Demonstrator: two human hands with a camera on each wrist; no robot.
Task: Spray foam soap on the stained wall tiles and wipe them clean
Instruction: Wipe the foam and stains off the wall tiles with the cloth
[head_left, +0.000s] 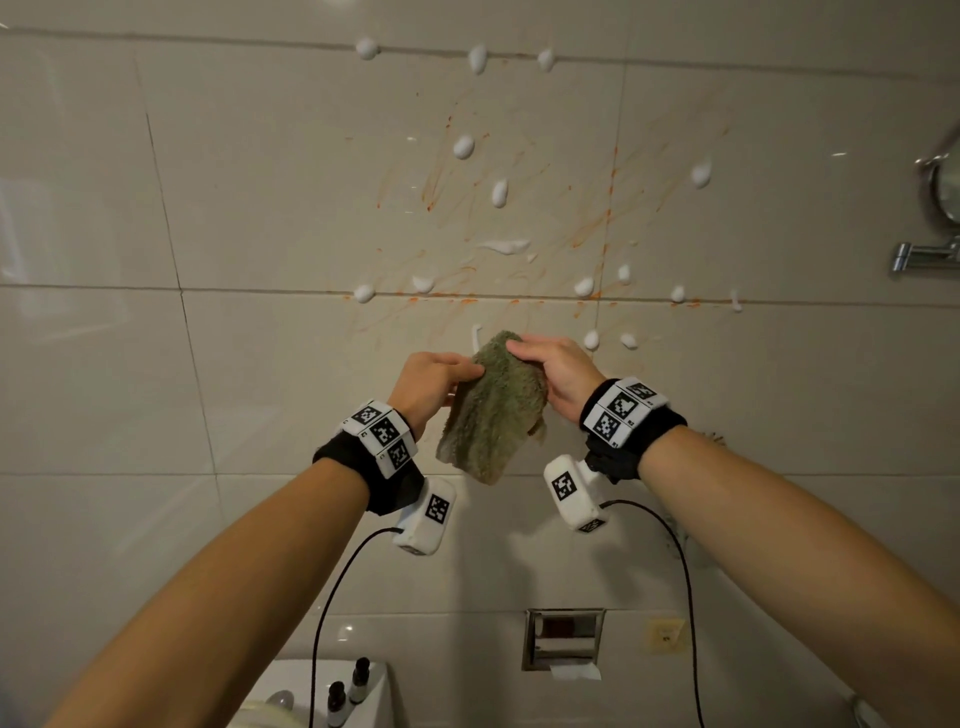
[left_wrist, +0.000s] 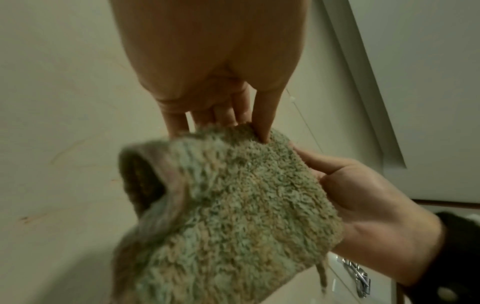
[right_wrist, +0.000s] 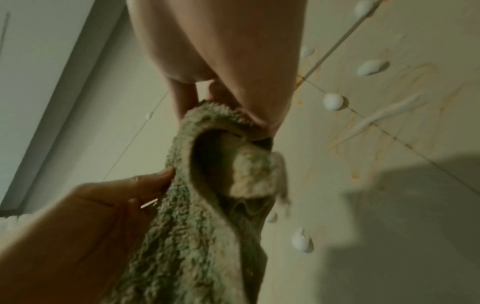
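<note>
We are holding our forearms up in front of us, and between them we are gripping a green cloth (head_left: 493, 410) with both hands. Our left hand (head_left: 431, 384) is pinching the cloth's left edge, its fingers (left_wrist: 267, 115) clamped on the top fold with the thumb on the near side. Our right hand (head_left: 556, 371) is gripping the right edge, its fingers (right_wrist: 183, 98) curled over the top and clamped on the fabric. The cloth is hanging folded and bunched below the hands, just in front of the wall tiles (head_left: 260, 208), and we cannot tell whether it is touching them.

Above the cloth, white dabs of foam (head_left: 463, 146) are sitting scattered across the tiles, and thin orange stains (head_left: 587, 234) are streaking the area around them and along the grout line just above the cloth. Far below the cloth, small dark bottles (head_left: 358, 680) are standing on a white toilet tank (head_left: 296, 675), and a metal paper holder (head_left: 563, 639) is set into the wall.

We judge the spraying done and the wiping not yet begun. The risk from here is smearing: a bunched cloth may be pressing unevenly and dragging orange residue into the grout rather than lifting it. The foam may also be sliding down the glossy tiles before we are reaching it, carrying stain lower. A loose fold could be slipping from our pinch mid-stroke.
</note>
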